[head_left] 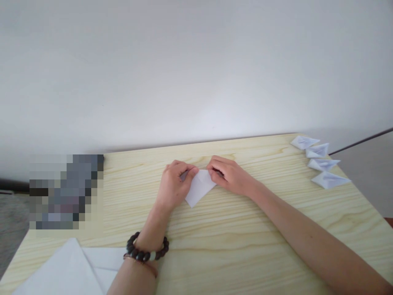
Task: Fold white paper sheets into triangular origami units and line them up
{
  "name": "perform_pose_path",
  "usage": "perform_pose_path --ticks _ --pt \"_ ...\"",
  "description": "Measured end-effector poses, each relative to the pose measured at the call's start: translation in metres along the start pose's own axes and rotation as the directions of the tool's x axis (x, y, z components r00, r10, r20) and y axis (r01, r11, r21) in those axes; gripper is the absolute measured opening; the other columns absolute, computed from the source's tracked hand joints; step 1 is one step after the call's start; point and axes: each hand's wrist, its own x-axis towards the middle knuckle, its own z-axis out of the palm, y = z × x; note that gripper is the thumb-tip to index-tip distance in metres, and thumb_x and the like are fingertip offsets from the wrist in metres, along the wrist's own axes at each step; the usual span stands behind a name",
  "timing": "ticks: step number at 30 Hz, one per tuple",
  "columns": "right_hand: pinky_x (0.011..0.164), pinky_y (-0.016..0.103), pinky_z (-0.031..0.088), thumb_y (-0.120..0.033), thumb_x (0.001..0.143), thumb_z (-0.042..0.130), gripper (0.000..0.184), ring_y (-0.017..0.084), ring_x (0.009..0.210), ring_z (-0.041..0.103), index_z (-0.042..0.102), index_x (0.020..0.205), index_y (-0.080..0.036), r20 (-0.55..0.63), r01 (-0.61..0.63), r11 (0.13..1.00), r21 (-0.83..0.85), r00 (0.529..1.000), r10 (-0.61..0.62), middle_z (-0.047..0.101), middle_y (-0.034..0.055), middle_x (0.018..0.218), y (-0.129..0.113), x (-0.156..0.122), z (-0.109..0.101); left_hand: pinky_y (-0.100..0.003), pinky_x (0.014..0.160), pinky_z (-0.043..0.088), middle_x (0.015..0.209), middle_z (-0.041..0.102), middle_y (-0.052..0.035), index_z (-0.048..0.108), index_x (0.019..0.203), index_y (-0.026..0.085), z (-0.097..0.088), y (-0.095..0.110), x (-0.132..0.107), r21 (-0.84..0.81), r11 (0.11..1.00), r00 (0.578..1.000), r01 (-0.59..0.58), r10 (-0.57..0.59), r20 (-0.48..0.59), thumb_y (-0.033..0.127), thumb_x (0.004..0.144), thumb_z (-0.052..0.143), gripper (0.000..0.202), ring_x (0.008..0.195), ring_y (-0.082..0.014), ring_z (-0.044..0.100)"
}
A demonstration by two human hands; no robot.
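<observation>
A white sheet of paper (199,189), folded into a downward-pointing triangle, lies on the pale wooden table (245,237) near its far edge. My left hand (173,185) pinches the paper's upper left corner, fingers curled onto it. My right hand (231,175) presses and pinches the upper right corner. Both hands hold the paper flat against the table. A dark bead bracelet (146,250) circles my left wrist.
Several finished white folded paper shapes (321,164) lie in a row at the table's far right corner. Flat white sheets (76,270) lie at the near left. A blurred-out patch (66,190) sits at the left edge. A plain white wall rises behind the table.
</observation>
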Motion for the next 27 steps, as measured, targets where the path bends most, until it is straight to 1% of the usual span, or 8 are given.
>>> perform_pose_path --ticks 4,9,13,15,16,19,23,27 --pt "0.062 0.023 0.034 -0.012 0.087 0.046 0.013 0.011 0.066 0.046 0.05 0.076 -0.017 0.024 0.02 0.998 0.054 0.999 -0.022 0.05 0.0 0.075 0.004 -0.002 -0.007 -0.034 0.073 0.045 0.079 0.067 -0.006 0.071 0.078 0.017 -0.001 -0.002 0.001 -0.037 0.999 1.0 0.023 -0.023 0.017 0.033 0.083 0.056 0.023 0.08 -0.021 0.06" --pt "0.058 0.023 0.032 -0.01 0.082 0.047 0.014 0.009 0.058 0.04 0.049 0.07 -0.017 0.019 0.027 0.998 0.051 0.999 -0.028 0.046 -0.0021 0.068 0.01 -0.005 -0.012 -0.03 0.066 0.044 0.077 0.066 -0.0055 0.07 0.076 0.016 -0.007 -0.004 -0.001 -0.089 0.995 0.998 0.053 -0.05 0.032 0.034 0.082 0.056 0.024 0.075 -0.019 0.06" --pt "0.057 0.023 0.033 -0.008 0.082 0.043 0.019 0.01 0.057 0.043 0.048 0.066 -0.018 -0.086 0.001 0.995 0.099 0.996 0.007 0.048 -0.0019 0.065 0.014 -0.006 -0.015 -0.03 0.064 0.043 0.08 0.067 -0.0059 0.069 0.079 0.015 -0.011 -0.005 -0.002 -0.134 0.984 0.993 0.114 -0.114 0.007 0.036 0.084 0.054 0.026 0.073 -0.0182 0.059" --pt "0.061 0.023 0.036 -0.014 0.087 0.042 0.02 0.011 0.063 0.048 0.051 0.071 -0.017 -0.117 -0.007 0.994 0.109 0.993 0.02 0.052 0.0001 0.068 0.013 -0.007 -0.015 -0.032 0.068 0.043 0.078 0.068 -0.0054 0.07 0.077 0.016 -0.009 -0.003 -0.001 -0.101 0.992 0.996 0.071 -0.066 0.053 0.036 0.083 0.055 0.026 0.074 -0.0189 0.06" --pt "0.063 0.024 0.037 -0.018 0.09 0.042 0.019 0.012 0.065 0.05 0.054 0.075 -0.017 -0.104 -0.006 0.995 0.098 0.994 0.016 0.054 0.0009 0.071 0.012 -0.007 -0.014 -0.033 0.071 0.043 0.077 0.069 -0.005 0.071 0.076 0.017 -0.008 -0.002 -0.001 -0.079 0.996 0.996 0.047 -0.041 0.074 0.036 0.083 0.056 0.025 0.075 -0.0193 0.06" --pt "0.06 0.024 0.035 -0.029 0.093 0.047 0.018 0.011 0.062 0.049 0.057 0.084 -0.017 -0.006 0.006 1.0 0.001 1.0 -0.006 0.057 0.0 0.073 0.006 -0.006 -0.011 -0.037 0.08 0.041 0.078 0.071 -0.0037 0.072 0.076 0.019 -0.003 0.001 -0.001 -0.043 0.999 0.996 0.016 -0.012 0.086 0.037 0.082 0.057 0.024 0.077 -0.0197 0.061" --pt "0.06 0.024 0.033 -0.029 0.094 0.047 0.021 0.011 0.061 0.049 0.058 0.08 -0.017 0.039 0.053 0.994 -0.1 0.998 -0.049 0.057 -0.0011 0.069 -0.001 -0.005 -0.004 -0.039 0.086 0.039 0.078 0.072 -0.0014 0.072 0.076 0.022 0.0 0.003 -0.002 -0.028 0.999 0.995 -0.04 0.043 0.096 0.033 0.081 0.059 0.018 0.079 -0.019 0.062" --pt "0.062 0.024 0.034 -0.026 0.094 0.047 0.022 0.011 0.061 0.049 0.056 0.076 -0.017 0.051 0.049 0.994 -0.095 0.998 -0.044 0.056 -0.001 0.067 0.001 -0.005 -0.001 -0.039 0.087 0.038 0.075 0.071 0.0 0.073 0.076 0.023 0.0 0.001 -0.002 -0.004 0.995 0.988 -0.103 0.103 0.118 0.028 0.079 0.059 0.015 0.077 -0.0176 0.062"
